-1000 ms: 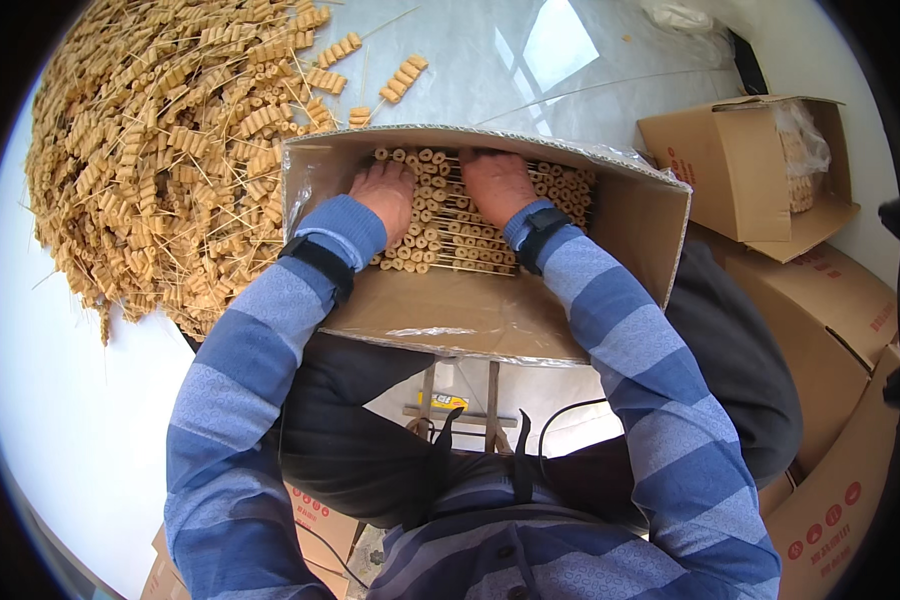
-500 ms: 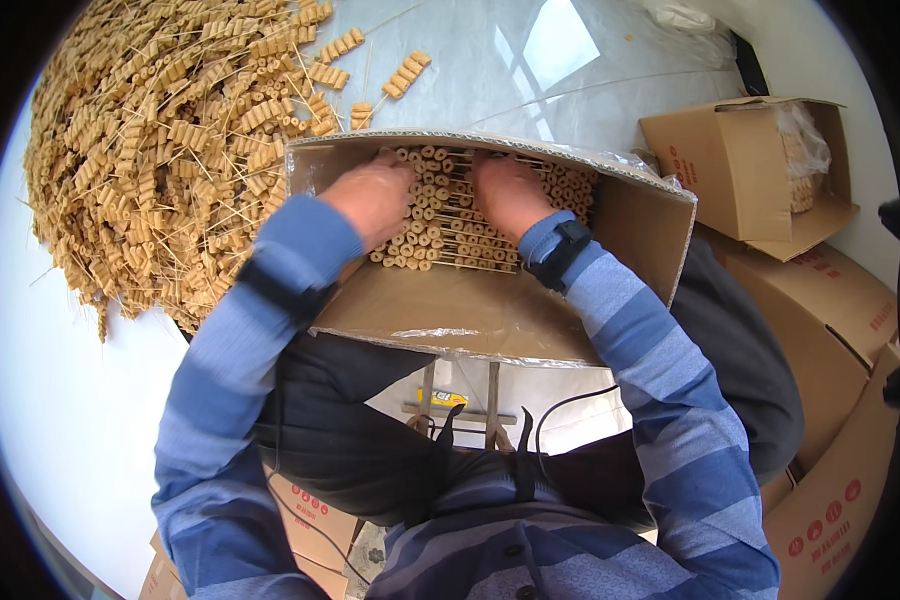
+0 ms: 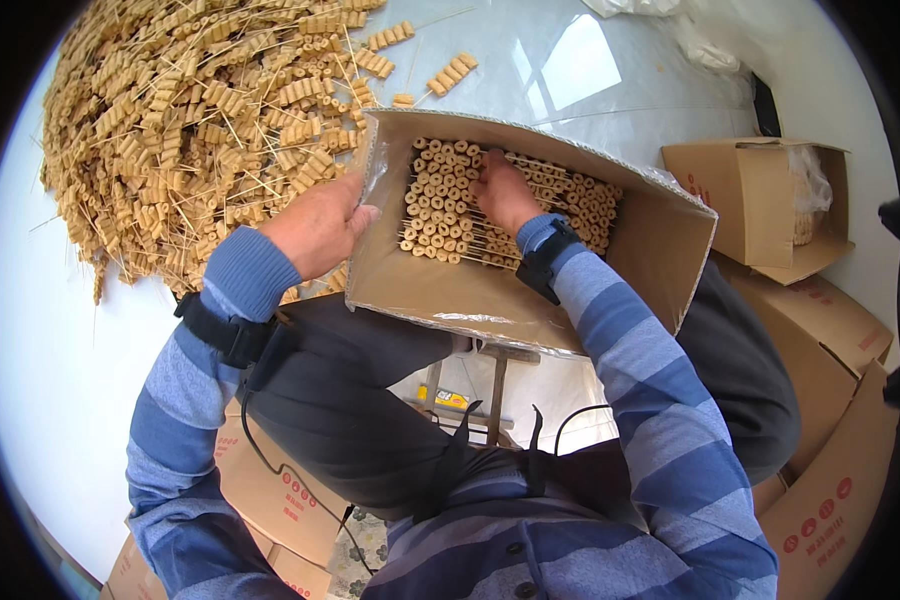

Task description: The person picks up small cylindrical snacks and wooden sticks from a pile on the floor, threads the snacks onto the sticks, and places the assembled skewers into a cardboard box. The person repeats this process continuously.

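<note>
An open cardboard box (image 3: 510,312) rests tilted across my lap. Inside it, rows of skewers (image 3: 438,200) threaded with tan, ring-shaped food pieces lie packed, their thin sticks running across the middle. My left hand (image 3: 315,225) grips the box's left wall, the thumb over the rim and the other fingers mostly hidden outside. Deep in the box, my right hand (image 3: 507,195) bends its fingers down onto the packed skewers near the far wall. Its fingertips are partly hidden, so whatever they pinch does not show.
A large heap of similar skewers (image 3: 190,150) fills the far left, with a few loose ones by its edge. At right, another open box (image 3: 715,190) holds plastic-wrapped skewers above more cartons (image 3: 810,340). A small stool (image 3: 498,395) stands between my legs.
My left hand has left the inside of the box for its left wall. The box has turned, its left end shifting right. My right hand stays over the skewers.
</note>
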Action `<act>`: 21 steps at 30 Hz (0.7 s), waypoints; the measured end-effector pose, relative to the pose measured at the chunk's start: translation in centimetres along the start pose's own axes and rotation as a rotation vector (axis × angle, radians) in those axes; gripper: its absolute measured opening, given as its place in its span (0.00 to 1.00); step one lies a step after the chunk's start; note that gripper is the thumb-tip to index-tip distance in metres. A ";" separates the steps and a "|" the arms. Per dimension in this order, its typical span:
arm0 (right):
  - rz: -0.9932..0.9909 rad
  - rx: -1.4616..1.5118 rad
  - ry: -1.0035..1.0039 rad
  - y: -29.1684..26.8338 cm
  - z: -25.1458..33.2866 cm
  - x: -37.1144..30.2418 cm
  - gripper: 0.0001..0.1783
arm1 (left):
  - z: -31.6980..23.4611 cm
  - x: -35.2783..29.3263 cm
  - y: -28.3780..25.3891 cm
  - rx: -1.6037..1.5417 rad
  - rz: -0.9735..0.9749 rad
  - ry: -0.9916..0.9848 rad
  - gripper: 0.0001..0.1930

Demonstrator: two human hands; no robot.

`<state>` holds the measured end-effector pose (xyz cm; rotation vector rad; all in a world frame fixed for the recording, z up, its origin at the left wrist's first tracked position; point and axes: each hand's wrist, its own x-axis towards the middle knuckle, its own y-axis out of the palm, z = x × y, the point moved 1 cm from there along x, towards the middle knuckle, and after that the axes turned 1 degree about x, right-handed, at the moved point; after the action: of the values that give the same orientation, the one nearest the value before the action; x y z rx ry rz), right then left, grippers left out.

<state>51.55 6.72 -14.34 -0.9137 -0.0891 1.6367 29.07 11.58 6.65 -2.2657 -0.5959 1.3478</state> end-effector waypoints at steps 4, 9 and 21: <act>-0.007 -0.014 0.036 1.2 -0.4 0.9 0.26 | 0.1 0.2 0.3 -0.043 0.020 0.036 0.19; -0.022 0.050 0.052 0.6 -0.4 0.3 0.27 | 0.5 -0.5 -0.7 -0.320 0.170 -0.102 0.20; 0.592 -0.089 0.039 1.0 -2.3 -2.3 0.16 | 19.0 -23.9 8.6 -0.978 -0.744 -0.293 0.22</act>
<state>52.07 3.45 -15.27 -1.1065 0.1518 2.1702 3.04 -6.08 10.38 -2.0188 -2.3189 1.0798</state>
